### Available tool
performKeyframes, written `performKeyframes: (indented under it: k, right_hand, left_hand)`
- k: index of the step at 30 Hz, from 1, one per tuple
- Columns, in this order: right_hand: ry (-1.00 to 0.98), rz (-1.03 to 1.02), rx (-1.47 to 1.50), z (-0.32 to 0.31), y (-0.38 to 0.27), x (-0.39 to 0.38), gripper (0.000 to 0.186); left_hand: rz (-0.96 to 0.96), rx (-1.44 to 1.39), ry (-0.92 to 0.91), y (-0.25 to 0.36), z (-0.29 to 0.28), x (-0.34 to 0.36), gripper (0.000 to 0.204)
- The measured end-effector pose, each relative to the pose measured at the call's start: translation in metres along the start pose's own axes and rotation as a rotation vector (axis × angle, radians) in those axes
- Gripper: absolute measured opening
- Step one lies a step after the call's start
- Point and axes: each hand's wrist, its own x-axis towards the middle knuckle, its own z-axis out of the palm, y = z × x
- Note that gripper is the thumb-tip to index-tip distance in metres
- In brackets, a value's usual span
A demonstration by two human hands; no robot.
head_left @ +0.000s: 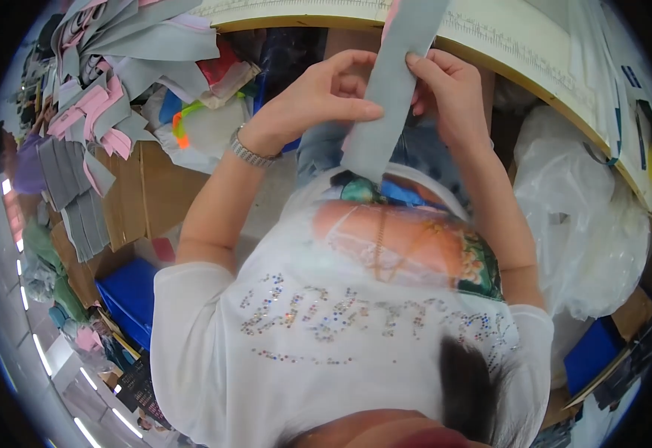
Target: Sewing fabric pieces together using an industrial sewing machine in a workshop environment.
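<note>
A long grey fabric strip (pixel 393 97) with pink along one edge hangs at a slant in front of me, its lower end near my lap. On its left side my left hand (pixel 333 93) is bent round the strip, thumb lying across the front edge and fingers partly hidden behind. Higher on the right edge, my right hand (pixel 449 89) pinches the strip between thumb and fingers. The strip's upper end runs out of the picture over the table edge.
Ahead curves a pale table (pixel 520 52) with ruler markings. Grey and pink fabric pieces (pixel 102 104) are heaped at the left above a cardboard box (pixel 147 194). Clear plastic bags (pixel 572 209) bulge on the right. Blue bins (pixel 128 295) stand low on both sides.
</note>
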Motion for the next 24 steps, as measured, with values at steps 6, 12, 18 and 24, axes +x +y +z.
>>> performKeyframes:
  k: [6, 12, 18, 24]
  right_hand:
    - [0.052, -0.035, -0.029, 0.008, 0.006, -0.011, 0.027]
    - [0.073, -0.071, -0.05, 0.009, 0.009, -0.015, 0.029]
    - [0.125, -0.083, -0.161, 0.006, 0.007, -0.025, 0.028]
    - [0.19, -0.756, -0.702, -0.019, 0.028, -0.058, 0.021]
  left_hand:
    - [-0.005, -0.079, -0.018, -0.002, 0.001, 0.0, 0.07]
    - [0.072, -0.028, -0.022, -0.01, 0.009, -0.004, 0.084]
    - [-0.001, -0.008, 0.02, -0.003, 0.017, -0.006, 0.091]
    - [-0.022, 0.033, -0.018, 0.003, 0.014, -0.008, 0.091]
